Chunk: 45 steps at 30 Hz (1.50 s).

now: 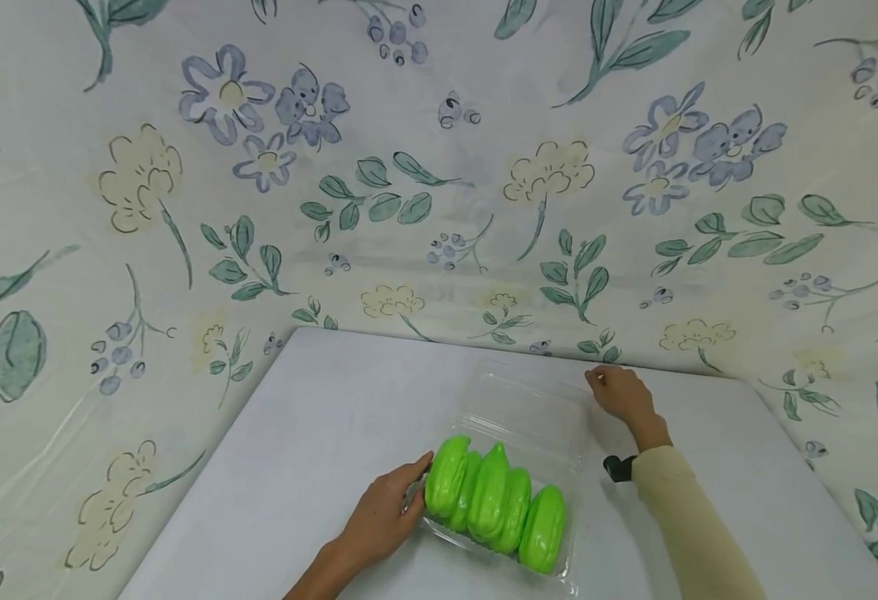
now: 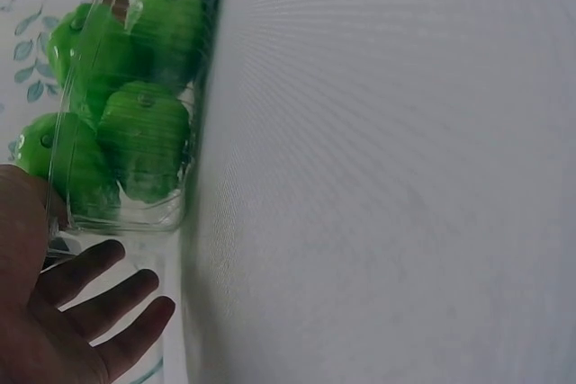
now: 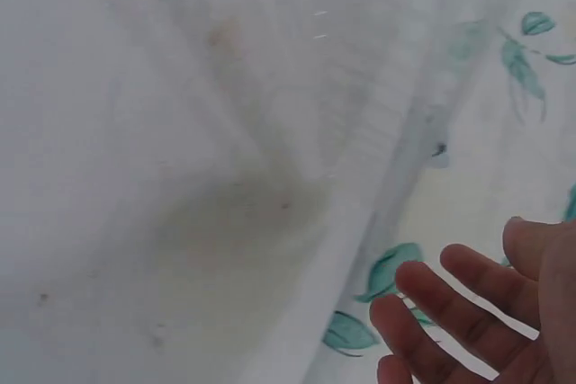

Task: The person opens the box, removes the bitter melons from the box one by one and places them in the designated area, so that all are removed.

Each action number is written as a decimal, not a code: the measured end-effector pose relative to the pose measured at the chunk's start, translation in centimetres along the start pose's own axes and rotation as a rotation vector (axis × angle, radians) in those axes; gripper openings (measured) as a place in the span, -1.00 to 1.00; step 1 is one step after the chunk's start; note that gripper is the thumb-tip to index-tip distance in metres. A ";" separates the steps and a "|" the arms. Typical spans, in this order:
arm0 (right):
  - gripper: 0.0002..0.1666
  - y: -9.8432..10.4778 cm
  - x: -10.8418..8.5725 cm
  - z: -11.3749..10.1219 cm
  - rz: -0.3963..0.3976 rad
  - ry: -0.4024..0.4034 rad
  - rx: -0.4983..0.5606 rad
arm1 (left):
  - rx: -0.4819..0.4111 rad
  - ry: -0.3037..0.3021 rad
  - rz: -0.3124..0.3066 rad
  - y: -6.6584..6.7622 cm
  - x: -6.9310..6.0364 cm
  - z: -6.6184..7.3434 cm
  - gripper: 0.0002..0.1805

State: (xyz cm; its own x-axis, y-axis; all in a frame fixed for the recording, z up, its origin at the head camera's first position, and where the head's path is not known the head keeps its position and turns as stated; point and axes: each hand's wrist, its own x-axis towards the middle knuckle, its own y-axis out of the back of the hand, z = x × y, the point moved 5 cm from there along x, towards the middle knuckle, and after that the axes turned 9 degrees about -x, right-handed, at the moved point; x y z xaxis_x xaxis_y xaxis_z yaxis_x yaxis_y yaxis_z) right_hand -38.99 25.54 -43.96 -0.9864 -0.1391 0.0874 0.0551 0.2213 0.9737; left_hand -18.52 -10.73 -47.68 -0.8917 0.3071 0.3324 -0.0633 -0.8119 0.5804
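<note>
A clear plastic clamshell box (image 1: 569, 533) lies unfolded on the white table, its lid (image 1: 524, 408) laid back toward the far edge. Several glossy bright green lobed pieces (image 1: 491, 492) stand packed in its base; up close, these green pieces (image 2: 144, 137) have a small dimple at one end. My left hand (image 1: 386, 512) pinches the box's left rim between thumb and index finger, while its other fingers (image 2: 112, 303) stick out loosely below the box end. Beside the lid's far right corner is my right hand (image 1: 624, 396), its fingers (image 3: 459, 312) loosely bent and holding nothing.
The white tabletop (image 1: 333, 400) spreads around the box. Behind and beside it hangs a floral sheet (image 1: 446, 167), close to the table's far edge. A dark strap piece (image 1: 619, 468) sits at my right wrist.
</note>
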 end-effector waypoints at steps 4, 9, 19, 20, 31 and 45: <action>-0.49 1.5 -0.2 -1.1 0.072 0.053 0.013 | 0.027 -0.005 0.010 0.0 0.0 0.0 -0.46; -0.45 3.0 -0.8 -2.5 0.118 0.098 0.034 | 0.036 -0.019 0.021 0.0 -0.1 0.1 -0.47; -0.56 5.3 -2.8 -6.0 0.195 0.216 0.109 | 0.035 -0.027 0.031 0.0 -0.1 0.4 -0.48; -0.57 5.4 -3.0 -6.3 0.196 0.226 0.114 | 0.037 -0.029 0.032 0.0 -0.2 0.4 -0.48; -0.68 5.5 -5.4 -8.7 0.176 0.297 0.152 | 0.045 -0.034 0.029 0.0 -0.2 0.4 -0.48; -0.69 4.3 -9.4 -10.8 0.102 0.378 0.183 | 0.064 -0.011 0.026 0.0 -0.2 0.4 -0.48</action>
State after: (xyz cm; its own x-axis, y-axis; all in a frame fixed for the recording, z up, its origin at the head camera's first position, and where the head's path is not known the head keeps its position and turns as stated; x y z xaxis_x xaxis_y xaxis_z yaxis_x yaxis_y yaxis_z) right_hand -27.80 17.36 -38.29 -0.8495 -0.4439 0.2852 0.0871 0.4152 0.9056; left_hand -18.18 -10.61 -47.48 -0.8877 0.2918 0.3563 -0.0108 -0.7866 0.6173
